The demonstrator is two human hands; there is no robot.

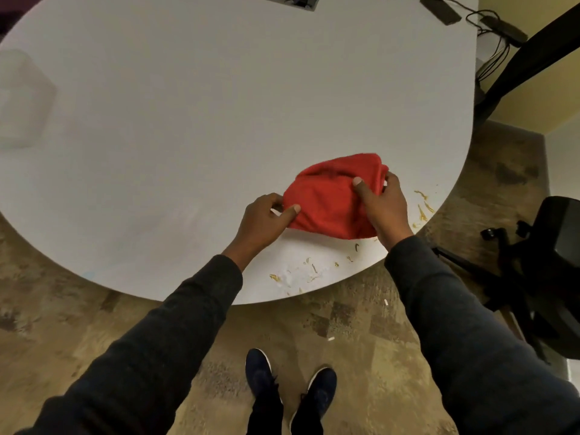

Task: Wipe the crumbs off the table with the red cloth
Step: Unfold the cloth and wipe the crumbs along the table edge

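Red cloth [332, 196] showing plain, unpatterned, bunching under the fingers. Table [219, 105] reading flat pale grey. Crumbs [422, 208] showing yellow-gold just right of the fingers. Sleeves [175, 324] appearing dark charcoal. Floor [345, 324] showing mottled brown-tan patches. Shoes [260, 372] looking navy, white-edged.

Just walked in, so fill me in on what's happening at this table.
A person standing at a round white table is holding a bunched red cloth with both hands: the left hand pinches its left edge, the right hand grips its right side. The cloth rests on the table near the front edge. Yellowish crumbs still lie between the cloth and the table's edge, and more crumbs sit to the right of the cloth. A few bits are already on the floor.
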